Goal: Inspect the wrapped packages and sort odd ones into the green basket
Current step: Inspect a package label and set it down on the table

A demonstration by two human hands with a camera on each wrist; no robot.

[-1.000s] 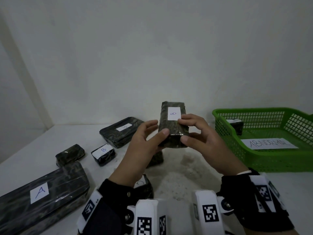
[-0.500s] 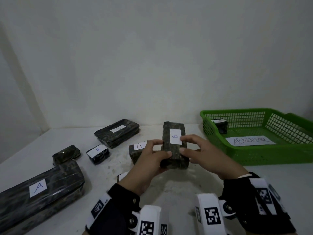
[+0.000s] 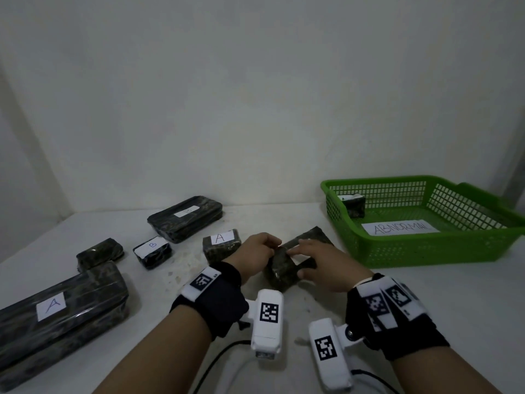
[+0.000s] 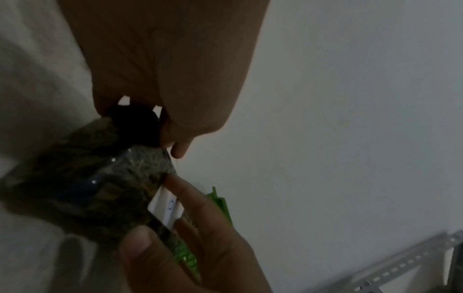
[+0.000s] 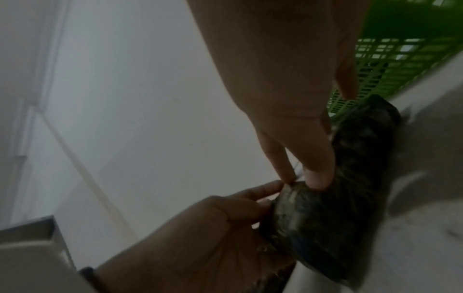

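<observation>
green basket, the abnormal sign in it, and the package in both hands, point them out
green basket [image 3: 426,253], head view, front wall
abnormal sign [image 3: 400,228], head view, middle of paper
package [image 3: 279,273], head view, near end

Both forearms are bare. The left hand [image 3: 257,253] and right hand [image 3: 324,263] are bare too, each above a black wrist wrap [image 3: 216,304] with white bands printed with black square code markers. A white camera box [image 3: 267,319] with its own code marker sticks out from each wrap, and thin black cables [image 3: 216,362] trail from the boxes.
</observation>
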